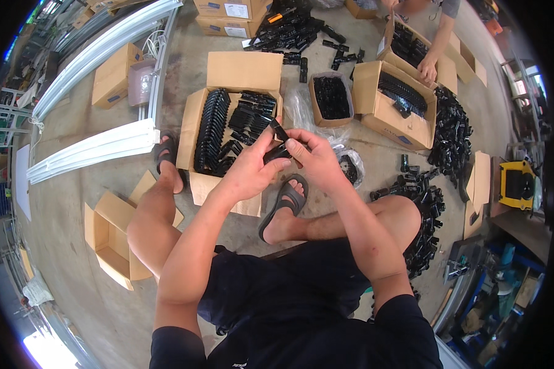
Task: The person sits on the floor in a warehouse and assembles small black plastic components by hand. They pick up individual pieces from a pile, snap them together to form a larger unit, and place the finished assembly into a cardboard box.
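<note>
Between my two hands is a small black tubular plastic part (278, 130), one piece of it pointing up past the fingertips. My left hand (255, 167) grips it from the left, thumb and fingers closed round its lower end. From the other side my right hand (314, 158) pinches it with the thumb on top. Fingers hide much of its shape. Just beyond my hands stands an open cardboard box (244, 69), with black parts (212, 132) stacked in a tidy row on its left and more laid in its right half.
A small carton of tiny black pieces (330, 97) and a clear plastic bag (351, 167) lie ahead. Piles of black parts (421, 212) spread at the right. Another person's hand (427, 69) reaches by the far-right boxes. An opened carton (112, 237) and white rails (98, 149) lie left.
</note>
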### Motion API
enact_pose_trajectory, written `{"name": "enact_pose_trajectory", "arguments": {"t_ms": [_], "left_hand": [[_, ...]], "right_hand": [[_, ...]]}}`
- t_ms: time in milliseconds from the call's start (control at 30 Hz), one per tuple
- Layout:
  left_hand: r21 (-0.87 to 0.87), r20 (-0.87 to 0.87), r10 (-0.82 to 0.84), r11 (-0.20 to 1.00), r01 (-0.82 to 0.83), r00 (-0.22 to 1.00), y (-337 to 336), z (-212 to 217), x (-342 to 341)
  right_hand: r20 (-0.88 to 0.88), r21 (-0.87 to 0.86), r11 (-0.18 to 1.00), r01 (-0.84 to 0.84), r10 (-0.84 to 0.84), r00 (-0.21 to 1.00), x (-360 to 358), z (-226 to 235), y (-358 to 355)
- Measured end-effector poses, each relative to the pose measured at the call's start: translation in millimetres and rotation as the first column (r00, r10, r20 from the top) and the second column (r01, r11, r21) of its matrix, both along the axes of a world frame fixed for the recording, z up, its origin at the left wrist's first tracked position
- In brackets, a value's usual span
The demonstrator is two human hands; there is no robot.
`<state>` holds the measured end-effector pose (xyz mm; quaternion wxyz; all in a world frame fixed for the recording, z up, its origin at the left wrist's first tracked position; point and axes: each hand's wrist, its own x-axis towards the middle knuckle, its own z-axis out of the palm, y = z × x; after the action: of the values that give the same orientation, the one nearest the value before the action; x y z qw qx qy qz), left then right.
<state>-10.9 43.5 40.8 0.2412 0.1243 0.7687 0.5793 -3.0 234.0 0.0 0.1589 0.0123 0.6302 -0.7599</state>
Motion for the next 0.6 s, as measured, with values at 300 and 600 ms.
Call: {"name": "enact_pose_trajectory", "arguments": {"t_ms": [300, 600], "left_hand": [[0.248, 0.167, 0.238, 0.929, -0.274, 0.957, 4, -26, -5], [0.322, 0.167, 0.219, 0.909, -0.263, 0.961, -4, -24, 0]], "right_hand": [[-0.033, -0.138, 0.988, 0.066, -0.071, 0.997, -7, -5, 3], [-0.236, -0.044, 0.999, -0.008, -0.003, 0.972, -3, 1, 7]]}}
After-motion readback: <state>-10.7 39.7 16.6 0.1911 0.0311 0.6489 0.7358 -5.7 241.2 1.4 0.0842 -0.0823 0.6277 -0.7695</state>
